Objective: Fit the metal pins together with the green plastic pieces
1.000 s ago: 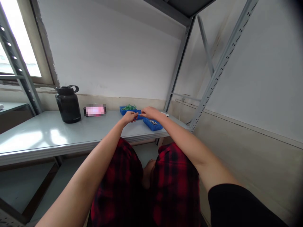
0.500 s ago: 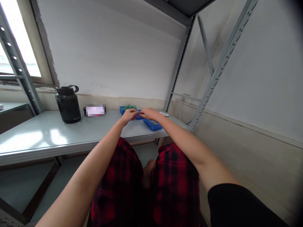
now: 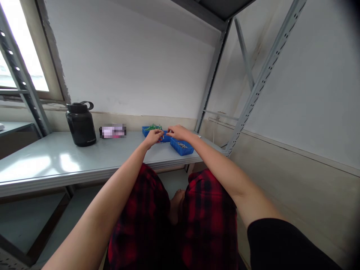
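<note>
My left hand (image 3: 154, 137) is closed in a pinch over the shelf, with a small, thin, pale piece (image 3: 162, 137) at its fingertips, too small to name. Just to its right, a short gap away, is my right hand (image 3: 178, 132), its fingers bent together; whatever they hold, if anything, cannot be made out. Behind my left hand a blue tray (image 3: 144, 132) holds green pieces (image 3: 153, 127). Below my right hand, a nearer blue tray (image 3: 182, 151) contains small metallic-looking pieces (image 3: 182, 145). Between these, another blue tray (image 3: 167, 138) is partly hidden by my hands.
A large black bottle (image 3: 81, 127) stands on the grey metal shelf (image 3: 112, 155) at the left. Beside it a phone (image 3: 113, 131) with a blurred-out screen leans near the wall. Slotted metal posts (image 3: 253, 90) rise on the right, and my knees are below the shelf's front edge.
My hands have moved slightly apart, the right one going a little up and to the right. The pale piece at my left fingertips now shows more clearly.
</note>
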Demonstrator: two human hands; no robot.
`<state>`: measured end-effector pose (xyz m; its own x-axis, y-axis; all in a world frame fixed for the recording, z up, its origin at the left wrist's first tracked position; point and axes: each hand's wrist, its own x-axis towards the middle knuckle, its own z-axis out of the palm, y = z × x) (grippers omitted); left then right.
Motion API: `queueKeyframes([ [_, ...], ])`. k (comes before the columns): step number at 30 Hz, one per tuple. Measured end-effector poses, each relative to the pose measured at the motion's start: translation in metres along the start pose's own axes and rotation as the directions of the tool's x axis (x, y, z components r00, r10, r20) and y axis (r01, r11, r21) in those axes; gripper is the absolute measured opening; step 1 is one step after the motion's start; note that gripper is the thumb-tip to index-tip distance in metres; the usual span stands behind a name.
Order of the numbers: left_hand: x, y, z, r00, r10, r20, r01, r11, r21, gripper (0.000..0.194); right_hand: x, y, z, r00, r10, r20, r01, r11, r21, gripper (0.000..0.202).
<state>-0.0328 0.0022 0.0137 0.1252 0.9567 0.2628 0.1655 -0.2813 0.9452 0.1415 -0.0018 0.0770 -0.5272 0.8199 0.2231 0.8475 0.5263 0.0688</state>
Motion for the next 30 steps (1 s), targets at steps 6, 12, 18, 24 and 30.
queueKeyframes([
  [6,-0.001,-0.004,0.001,0.981,0.037,0.189,-0.07,0.983,0.169,0.026,0.004,0.006,0.005,0.996,-0.056,0.062,0.052,0.996,0.068,0.028],
  [12,0.001,-0.006,0.001,0.97,0.071,0.232,-0.124,0.967,0.221,0.038,0.007,0.003,0.004,0.985,-0.026,0.171,0.014,0.997,0.072,0.02],
  [18,0.003,-0.007,0.002,0.974,0.087,0.211,-0.132,0.969,0.21,0.033,0.006,0.001,-0.001,0.969,0.051,0.243,-0.064,0.997,0.046,0.019],
  [24,0.001,-0.005,0.002,0.984,0.023,0.178,-0.057,0.981,0.187,0.029,0.001,0.009,-0.004,0.963,0.113,0.244,-0.107,0.994,-0.036,0.02],
  [30,-0.002,-0.002,0.003,0.98,0.037,0.195,-0.074,0.98,0.184,0.021,-0.008,0.014,-0.009,0.94,0.148,0.308,-0.172,0.984,0.054,0.022],
])
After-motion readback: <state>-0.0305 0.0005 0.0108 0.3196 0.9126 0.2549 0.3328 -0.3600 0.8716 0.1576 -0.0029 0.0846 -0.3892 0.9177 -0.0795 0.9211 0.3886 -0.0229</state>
